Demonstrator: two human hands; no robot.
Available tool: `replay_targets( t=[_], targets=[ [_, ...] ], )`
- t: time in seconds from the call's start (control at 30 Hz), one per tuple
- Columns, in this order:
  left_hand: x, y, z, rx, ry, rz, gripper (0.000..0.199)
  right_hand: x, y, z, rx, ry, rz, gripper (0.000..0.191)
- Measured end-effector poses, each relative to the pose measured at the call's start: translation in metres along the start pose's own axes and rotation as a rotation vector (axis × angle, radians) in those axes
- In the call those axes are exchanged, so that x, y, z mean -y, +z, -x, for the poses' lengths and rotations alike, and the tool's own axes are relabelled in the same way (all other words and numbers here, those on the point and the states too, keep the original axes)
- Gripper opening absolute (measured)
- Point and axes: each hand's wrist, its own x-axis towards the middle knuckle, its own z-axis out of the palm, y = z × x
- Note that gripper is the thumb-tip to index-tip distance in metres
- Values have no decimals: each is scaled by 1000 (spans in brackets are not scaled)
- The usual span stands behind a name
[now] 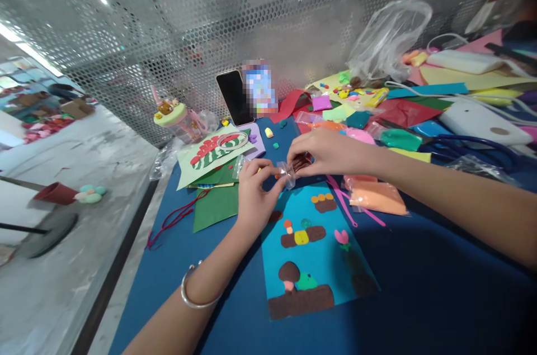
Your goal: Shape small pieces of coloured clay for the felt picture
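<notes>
Over the top edge of a blue sheet (274, 254), my left hand (257, 193) pinches one side of a small clear plastic packet (289, 180). My right hand (327, 149) meets it from the right, with its fingertips closed on the packet's other side. Something dark reddish-brown shows under my right fingers; I cannot tell whether it lies inside the packet. Flat clay shapes decorate the blue sheet: a brown-capped mushroom (289, 274), a pink tulip (342, 236), a yellow block (301, 237) and brown strips.
Left of my hands lie a watermelon picture (213, 152), green paper (218, 209) and a red cord (178, 215). A lidded cup (176, 120) and a phone (234, 98) stand behind. On the right are an orange clay packet (377, 197), pink tools (344, 204) and a white device (484, 123).
</notes>
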Motion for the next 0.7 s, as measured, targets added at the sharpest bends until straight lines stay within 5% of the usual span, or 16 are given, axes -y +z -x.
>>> replay_targets(
  t=[0.2,0.4,0.7],
  targets=[
    [-5,-1,-1,-23,-25,20,2,-1,-3,0,-28,20,-12,7],
    [-2,-5,-6,-240,-353,185,8,-20,-12,3,-21,98,119,9],
    [1,-1,-4,-156,-426,225,11,-43,0,6,-58,255,329,29]
  ],
)
